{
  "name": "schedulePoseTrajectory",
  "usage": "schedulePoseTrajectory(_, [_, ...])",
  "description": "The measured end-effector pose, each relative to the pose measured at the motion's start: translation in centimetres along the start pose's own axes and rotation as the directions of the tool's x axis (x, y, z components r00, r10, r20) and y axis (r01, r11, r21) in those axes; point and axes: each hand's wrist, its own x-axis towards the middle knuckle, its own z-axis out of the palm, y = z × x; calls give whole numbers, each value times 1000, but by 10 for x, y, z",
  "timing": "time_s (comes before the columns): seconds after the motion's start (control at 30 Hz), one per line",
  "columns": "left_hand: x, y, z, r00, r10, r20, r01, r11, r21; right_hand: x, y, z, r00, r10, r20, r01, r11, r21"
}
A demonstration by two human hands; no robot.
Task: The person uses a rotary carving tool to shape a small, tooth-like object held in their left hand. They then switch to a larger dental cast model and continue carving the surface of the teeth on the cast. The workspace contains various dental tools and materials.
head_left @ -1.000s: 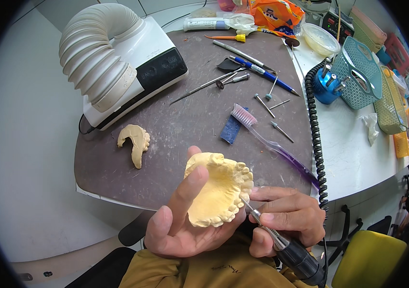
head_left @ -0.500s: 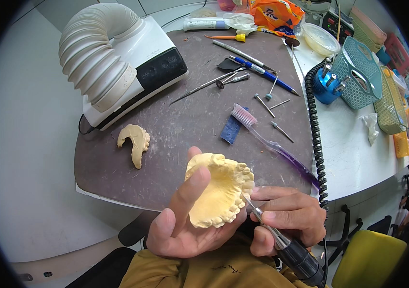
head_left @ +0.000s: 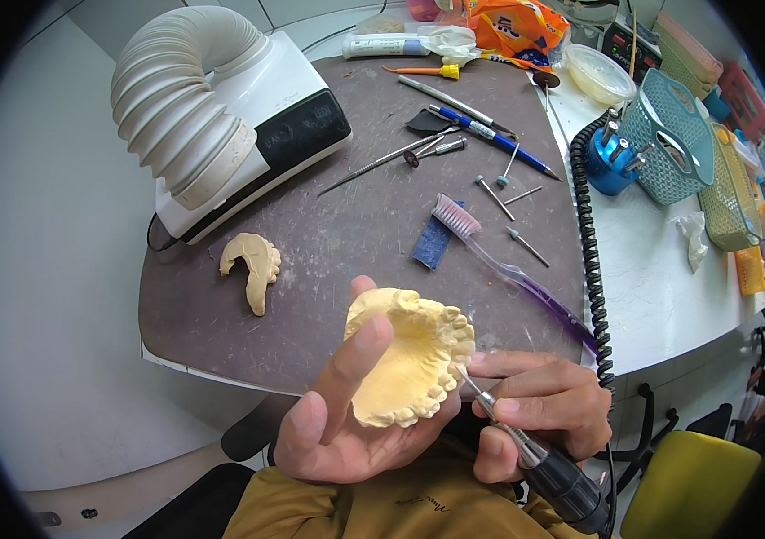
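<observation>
The yellow plaster dental cast [head_left: 409, 355] sits cupped in the left hand [head_left: 346, 422], held up in front of the chest above the near edge of the table [head_left: 176, 314], teeth side turned toward the right; the left hand's fingers [head_left: 346, 368] are curled loosely around the cast's back, thumb across its hollow, so it has firm hold of it; the right hand [head_left: 535, 409] grips a slim rotary handpiece [head_left: 535, 458] like a pen, fingers closed tight on its shaft, the thin tip touching the row of teeth at the cast's lower right edge; against the pictures half a second and a second ago almost nothing has shifted, the cast at the same tilt and the tip at the same spot, which suggests slow, fine work on one place rather than a change of position; further out on the brown mat lie a second, smaller piece of cast [head_left: 252, 267], a toothbrush with a purple handle [head_left: 508, 269], a blue rag [head_left: 433, 242], several loose burs [head_left: 512, 193] and pens; a white suction unit with a ribbed hose [head_left: 221, 117] stands at the far left, and a coiled black cord [head_left: 591, 260] runs down the right side.
</observation>
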Motion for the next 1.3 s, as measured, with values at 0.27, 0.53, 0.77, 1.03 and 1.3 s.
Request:
schedulePoseTrajectory(0.27, [1,-2,0,1000,23,-18,-24,1000,-16,1,-1,1,1000,-11,-3,11,1000,-26])
schedulePoseTrajectory(0.53, [0,-2,6,998,13,-62,-16,999,-38,1,2,1,998,-57,7,57,998,-23])
schedulePoseTrajectory(0.77, [10,-6,-12,983,-22,184,39,995,-88,1,1,-3,999,-35,35,35,999,1])
schedulePoseTrajectory(1.03, [35,4,-26,823,-389,414,492,852,-178,-2,-8,-2,974,213,-76,-192,958,215])
schedulePoseTrajectory(1.3, [35,0,-28,829,-340,443,453,874,-176,2,-9,-4,979,190,-72,-184,979,82])
